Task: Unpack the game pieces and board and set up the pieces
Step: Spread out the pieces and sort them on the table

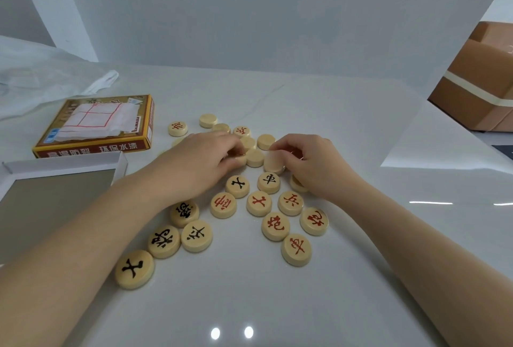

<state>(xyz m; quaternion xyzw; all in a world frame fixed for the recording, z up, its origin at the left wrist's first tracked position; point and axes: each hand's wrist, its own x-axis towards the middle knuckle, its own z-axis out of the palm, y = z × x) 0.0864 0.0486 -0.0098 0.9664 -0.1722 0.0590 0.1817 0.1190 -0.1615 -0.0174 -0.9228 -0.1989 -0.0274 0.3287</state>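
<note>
Several round wooden chess pieces lie loose on the white table [249, 299]. Some show black characters, like the piece [134, 269] at the near left, and some show red ones, like the piece [296, 249] at the near right. Blank-side-up pieces [208, 120] lie farther back. My left hand [200, 163] rests over the middle of the pile with its fingers pinching a piece [239, 158]. My right hand [308, 163] grips a tilted blank piece [273, 162]. The folded paper board [97, 120] lies on the game box lid [94, 146] at the left.
The open box tray [55, 196] with a grey inside sits at the near left. A clear plastic bag [41, 80] lies at the far left. A taped cardboard carton [477, 80] stands at the right, off the table's edge.
</note>
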